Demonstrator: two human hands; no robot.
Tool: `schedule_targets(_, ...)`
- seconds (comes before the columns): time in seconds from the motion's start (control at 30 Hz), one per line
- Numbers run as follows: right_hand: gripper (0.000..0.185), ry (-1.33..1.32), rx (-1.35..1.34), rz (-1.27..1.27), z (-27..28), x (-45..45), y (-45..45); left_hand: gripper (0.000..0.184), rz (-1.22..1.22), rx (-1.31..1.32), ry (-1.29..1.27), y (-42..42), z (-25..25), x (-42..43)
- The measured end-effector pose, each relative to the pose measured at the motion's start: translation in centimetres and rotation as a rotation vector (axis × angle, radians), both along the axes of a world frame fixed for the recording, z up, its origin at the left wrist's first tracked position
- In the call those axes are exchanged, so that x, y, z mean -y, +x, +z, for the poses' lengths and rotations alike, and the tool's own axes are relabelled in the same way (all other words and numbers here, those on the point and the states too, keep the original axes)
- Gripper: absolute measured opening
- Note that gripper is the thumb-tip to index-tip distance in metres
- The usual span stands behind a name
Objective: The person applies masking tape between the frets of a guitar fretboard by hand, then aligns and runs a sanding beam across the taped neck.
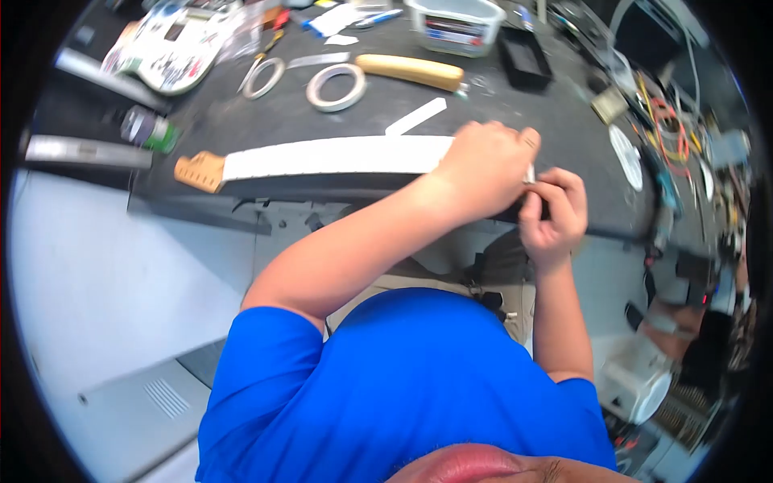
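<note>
Both hands are working at the right-hand end of the guitar neck, which lies along the front edge of the dark bench, its face covered in white and its bare wooden headstock pointing left. Here's the left hand, reaching across that end, fingers curled under; what they grip is hidden, so I can't tell. Close by comes the right hand, fingers bent, thumb and forefinger drawn in near a small pale piece between the two hands. Whether it pinches that piece, I can't tell.

Just behind the neck, a loose white strip lies at a slant. Farther back sit a roll of tape and a long tan piece, with a clear tub and a black tray beyond. Over at back left, there's a white guitar body.
</note>
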State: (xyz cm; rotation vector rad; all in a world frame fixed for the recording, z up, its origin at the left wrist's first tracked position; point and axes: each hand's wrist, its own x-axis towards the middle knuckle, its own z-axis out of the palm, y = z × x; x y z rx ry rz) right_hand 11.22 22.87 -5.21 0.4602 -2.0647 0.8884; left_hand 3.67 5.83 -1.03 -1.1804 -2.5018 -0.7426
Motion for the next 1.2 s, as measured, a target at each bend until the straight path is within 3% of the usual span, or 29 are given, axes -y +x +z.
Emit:
schedule_targets(0.13, 0.01, -0.181, 0.169, 0.069, -0.4, -1.0, -0.1, 0.04, 0.06, -0.105, -0.078, 0.8, -1.7, 0.1)
schedule_targets(0.2, 0.012, -0.458, 0.276, 0.221, -0.9, -2.1, -0.6, 0.057, 0.176, -0.362, -0.221, 2.1, -3.3, -0.6)
schedule_targets(0.27, 0.013, -0.567, 0.236, 0.213, 0.0, -2.8, -1.0, 0.064, 0.295, -0.387, -0.23, 3.1, -3.4, -1.5)
schedule_targets(0.37, 0.011, -0.495, 0.174, 0.097, 2.7, -2.9, 0.0, 0.075, 0.248, -0.279, -0.245, 3.2, -3.5, -1.2)
schedule_targets(0.47, 0.02, -0.48, 0.593, 0.494, 2.7, -8.5, 2.9, 0.082, 0.199, -0.181, -0.2, 2.7, -3.9, -0.8)
schedule_targets(0.53, 0.032, -0.296, 1.029, 0.666, 3.1, -8.7, 4.5, 0.085, 0.175, -0.132, -0.17, 2.6, -3.8, -1.2)
schedule_targets(0.6, 0.035, 0.109, 1.634, 0.601, 1.4, -9.8, 4.8, 0.086, 0.158, -0.119, -0.137, 2.6, -4.0, -1.1)
schedule_targets(0.67, 0.034, 0.296, 1.798, 0.182, -3.1, -9.5, 5.3, 0.087, 0.112, -0.105, -0.127, 2.4, -3.6, -0.7)
schedule_targets(0.77, 0.037, 0.372, 1.299, -0.292, -19.1, -15.7, 6.2, 0.082, -0.111, -0.117, 0.062, 2.8, -1.7, 2.0)
schedule_targets(0.8, 0.039, 0.279, 1.211, -0.522, -23.5, -16.9, 6.5, 0.079, -0.205, -0.001, 0.202, 3.0, -0.1, 4.4)
schedule_targets(0.87, 0.045, -0.65, 1.216, -0.278, -32.6, -20.9, 7.0, 0.057, -0.084, 0.11, 0.319, 3.6, 2.1, 9.4)
schedule_targets(0.9, 0.05, -1.113, 1.141, -0.124, -35.4, -22.3, 7.6, 0.053, 0.037, 0.014, 0.305, 3.7, 2.0, 12.2)
schedule_targets(1.03, 0.057, -1.269, 1.218, -0.005, -38.2, -22.8, 7.3, 0.051, 0.428, -0.067, 0.034, 5.0, 1.1, 21.9)
schedule_targets(1.13, 0.057, -1.578, 1.395, 0.127, -32.8, -20.9, 7.1, 0.053, 0.561, -0.101, -0.049, 6.5, -0.2, 25.2)
schedule_targets(1.2, 0.056, -1.295, 1.29, 0.004, -35.1, -21.0, 5.9, 0.059, 0.588, -0.122, -0.078, 6.4, -2.5, 26.3)
